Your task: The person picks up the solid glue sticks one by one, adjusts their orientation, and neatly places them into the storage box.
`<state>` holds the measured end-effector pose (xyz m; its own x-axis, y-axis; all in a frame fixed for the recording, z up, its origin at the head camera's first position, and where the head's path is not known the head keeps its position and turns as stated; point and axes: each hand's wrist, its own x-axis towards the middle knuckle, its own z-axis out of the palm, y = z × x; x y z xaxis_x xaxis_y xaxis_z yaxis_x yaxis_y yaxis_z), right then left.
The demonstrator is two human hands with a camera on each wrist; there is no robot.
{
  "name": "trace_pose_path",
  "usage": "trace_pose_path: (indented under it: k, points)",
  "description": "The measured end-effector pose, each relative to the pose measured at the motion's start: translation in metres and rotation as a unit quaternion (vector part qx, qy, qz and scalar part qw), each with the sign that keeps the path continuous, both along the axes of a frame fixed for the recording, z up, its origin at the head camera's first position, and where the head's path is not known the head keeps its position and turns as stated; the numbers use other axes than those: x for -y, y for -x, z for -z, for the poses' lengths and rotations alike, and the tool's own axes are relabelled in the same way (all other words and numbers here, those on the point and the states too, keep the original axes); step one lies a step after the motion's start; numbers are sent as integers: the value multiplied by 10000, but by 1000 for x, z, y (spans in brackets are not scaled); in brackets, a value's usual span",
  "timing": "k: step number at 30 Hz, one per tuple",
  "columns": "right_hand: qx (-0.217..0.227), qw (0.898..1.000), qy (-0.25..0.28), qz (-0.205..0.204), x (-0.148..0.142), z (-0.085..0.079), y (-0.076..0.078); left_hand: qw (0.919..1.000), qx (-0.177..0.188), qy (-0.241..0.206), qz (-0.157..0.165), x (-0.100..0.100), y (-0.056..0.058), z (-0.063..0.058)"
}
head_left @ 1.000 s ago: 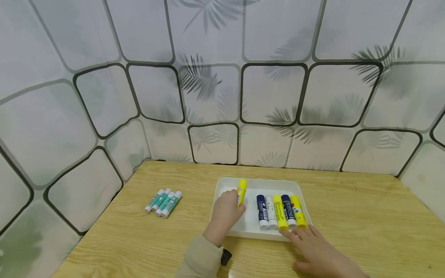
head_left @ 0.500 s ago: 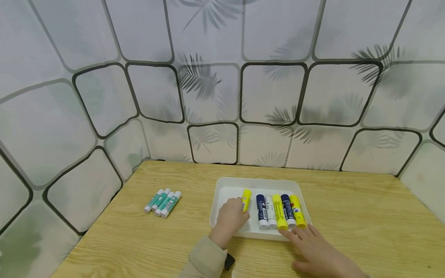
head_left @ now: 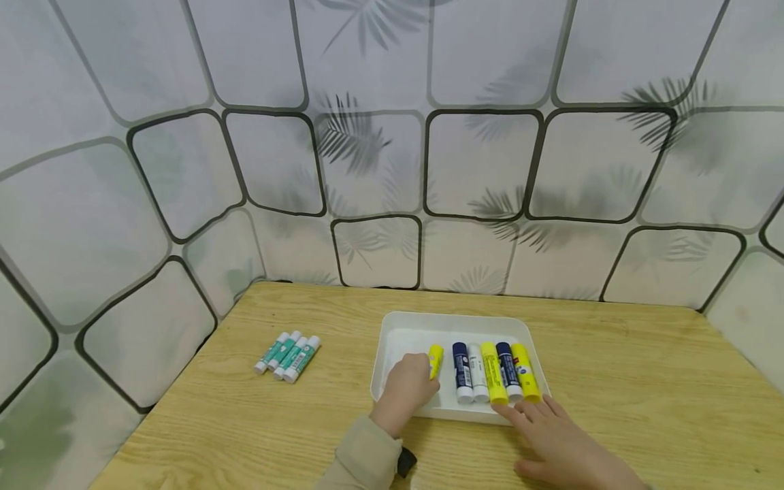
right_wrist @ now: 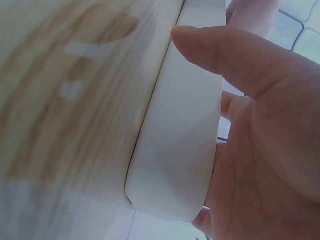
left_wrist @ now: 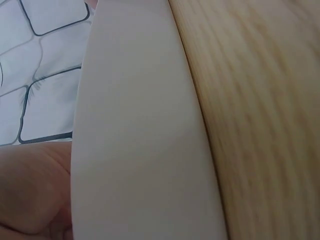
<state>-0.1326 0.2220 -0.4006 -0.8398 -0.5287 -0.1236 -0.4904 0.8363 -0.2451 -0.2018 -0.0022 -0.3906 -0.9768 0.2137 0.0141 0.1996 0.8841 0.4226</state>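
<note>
In the head view, my left hand (head_left: 405, 389) reaches over the near left part of a white tray (head_left: 405, 327) and grips a yellow glue stick (head_left: 435, 359); its lower part is hidden behind the hand. To its right in the tray lies a row of glue sticks side by side: a dark blue one (head_left: 462, 371), a white one (head_left: 478, 374), a yellow one (head_left: 493, 374), another dark blue one (head_left: 508, 371) and a yellow one with a red mark (head_left: 525, 372). My right hand (head_left: 563, 439) rests at the tray's near right rim, fingers extended over it, thumb apart.
Several green-and-white glue sticks (head_left: 287, 356) lie together on the wooden table (head_left: 245, 422), left of the tray. A patterned cloth wall (head_left: 380, 252) stands behind and to the left of the table. The tray's side wall (left_wrist: 140, 120) fills much of the left wrist view.
My left hand has moved slightly right and toward me with the yellow glue stick, which now sits lower, nearer the row. The right hand has stayed in place.
</note>
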Motion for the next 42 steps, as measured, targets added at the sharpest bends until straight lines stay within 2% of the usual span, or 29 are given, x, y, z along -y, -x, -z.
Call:
trace_pose_path:
  k: [4,14,24,31,42]
  points:
    - [-1,10000,-30,27,0,0,0,9997,244,34,48,-2,-1,-1]
    - [-106,9999,-18,-90,0,0,-1,9989,441,96,131,-9,-1,0]
    - [-175,9998,5,-111,0,1,-1,9980,409,297,372,-13,-5,-4]
    - [-169,9998,1,-113,-1,2,0,9970,501,268,525,-16,-7,-1]
    - [-119,9998,-9,-147,-1,1,0,9966,646,130,488,-16,-6,0]
